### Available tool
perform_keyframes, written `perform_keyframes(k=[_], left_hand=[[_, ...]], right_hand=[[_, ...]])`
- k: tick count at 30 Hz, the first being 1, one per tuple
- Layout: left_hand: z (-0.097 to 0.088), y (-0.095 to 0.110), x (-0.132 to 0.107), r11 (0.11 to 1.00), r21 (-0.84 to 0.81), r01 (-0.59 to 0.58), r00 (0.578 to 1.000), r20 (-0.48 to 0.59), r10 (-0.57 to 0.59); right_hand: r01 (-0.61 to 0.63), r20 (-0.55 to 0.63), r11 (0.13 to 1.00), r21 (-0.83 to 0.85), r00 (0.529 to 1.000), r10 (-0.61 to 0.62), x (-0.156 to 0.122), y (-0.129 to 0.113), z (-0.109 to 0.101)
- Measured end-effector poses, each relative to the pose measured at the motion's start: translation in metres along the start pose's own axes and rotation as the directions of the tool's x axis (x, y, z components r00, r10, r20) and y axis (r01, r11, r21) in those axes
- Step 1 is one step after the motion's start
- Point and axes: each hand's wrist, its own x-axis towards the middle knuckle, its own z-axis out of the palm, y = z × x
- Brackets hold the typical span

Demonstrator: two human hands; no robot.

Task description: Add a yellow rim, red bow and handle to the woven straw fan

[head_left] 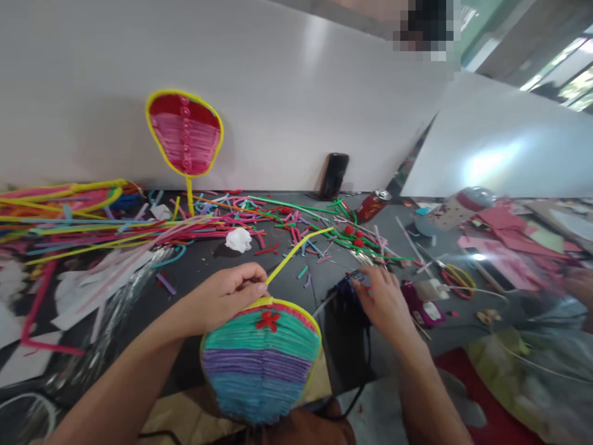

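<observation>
A fan-shaped piece [262,355] of green, purple and blue pipe cleaners lies at the near table edge, with a yellow rim and a small red flower [268,320]. My left hand [238,287] pinches its yellow edge, where a yellow pipe-cleaner stem [291,253] runs out toward the back right. To the right, my right hand [382,300] is closed around the top of a dark blue tool, apparently a glue gun [348,287], with a pale stick and a black cord at it. My fingers partly hide the tool.
A pink, yellow-rimmed fan [186,136] stands against the white partition. Loose pipe cleaners [139,232] and cut scraps cover the back. A phone [334,176], a red can [372,205], scissors [456,278], a white plug [430,289] and pink sheets [504,247] lie about. Another person's hand [581,285] shows at right.
</observation>
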Motion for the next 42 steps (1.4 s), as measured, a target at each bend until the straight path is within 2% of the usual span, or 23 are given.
perform_keyframes(k=[3,7,11,14,16,18,20,22,24,26,27,29,30,31,33,36,39,42], left_hand=[[0.0,-0.001,0.001,1.0,0.009,0.008,1.0,0.006,-0.009],[0.0,0.0,0.0,1.0,0.012,0.021,1.0,0.003,-0.021],[0.001,0.001,-0.001,0.999,0.006,0.034,0.999,-0.004,-0.034],[0.001,0.003,-0.002,0.999,-0.019,0.028,1.0,0.007,-0.028],[0.001,0.004,-0.003,0.998,-0.06,0.021,0.999,0.026,-0.02],[0.0,0.004,-0.004,0.994,-0.109,0.02,0.999,0.049,-0.015],[0.0,0.004,-0.004,0.991,-0.134,0.017,0.998,0.063,-0.009],[0.0,0.003,-0.004,0.991,-0.135,0.007,0.998,0.062,0.001],[0.0,0.002,-0.005,0.991,-0.134,0.003,0.998,0.062,0.006],[0.0,0.002,-0.005,0.991,-0.137,0.001,0.998,0.066,0.008],[0.0,0.002,-0.006,0.99,-0.141,0.0,0.998,0.068,0.01],[0.0,0.002,-0.006,0.99,-0.142,-0.008,0.998,0.066,0.017],[0.001,0.001,-0.007,0.99,-0.14,-0.014,0.998,0.064,0.023],[0.001,0.001,-0.007,0.991,-0.134,-0.018,0.998,0.062,0.026],[0.001,0.001,-0.007,0.993,-0.118,-0.022,0.998,0.056,0.028],[0.0,0.001,-0.007,0.995,-0.1,-0.026,0.998,0.05,0.031],[0.0,0.002,-0.007,0.995,-0.083,-0.058,0.997,0.05,0.062],[-0.001,0.002,-0.007,0.995,-0.074,-0.074,0.996,0.051,0.077]], right_hand=[[-0.052,0.051,0.998,-0.042,0.997,0.054,-0.019,0.019,0.021],[-0.139,0.069,0.99,-0.03,0.988,0.141,-0.034,0.02,0.035],[-0.224,0.177,0.973,0.06,0.961,0.21,-0.036,0.015,0.033],[-0.365,0.171,0.92,0.146,0.925,0.34,-0.036,0.017,0.02],[-0.485,0.152,0.834,0.263,0.874,0.461,-0.036,0.019,0.006],[-0.554,0.113,0.698,0.453,0.813,0.571,-0.036,0.018,-0.008],[-0.566,0.136,0.489,0.663,0.734,0.666,-0.036,0.012,-0.022],[-0.521,0.204,0.293,0.802,0.699,0.685,-0.036,0.001,-0.035],[-0.502,0.26,0.209,0.84,0.708,0.656,-0.035,-0.014,-0.044],[-0.512,0.311,0.217,0.831,0.751,0.583,-0.036,-0.029,-0.052],[-0.505,0.336,0.235,0.831,0.791,0.512,-0.036,-0.035,-0.054],[-0.432,0.361,0.28,0.857,0.893,0.27,-0.035,-0.043,-0.057],[-0.381,0.358,0.298,0.875,0.925,0.129,-0.034,-0.046,-0.057],[-0.334,0.352,0.314,0.889,0.936,0.0,-0.032,-0.047,-0.057],[-0.27,0.35,0.357,0.894,0.919,-0.183,-0.026,-0.049,-0.055],[-0.226,0.392,0.45,0.864,0.863,-0.318,-0.017,-0.051,-0.053],[-0.195,0.442,0.534,0.823,0.809,-0.386,-0.009,-0.052,-0.053],[-0.176,0.481,0.608,0.775,0.787,-0.386,-0.005,-0.052,-0.054]])
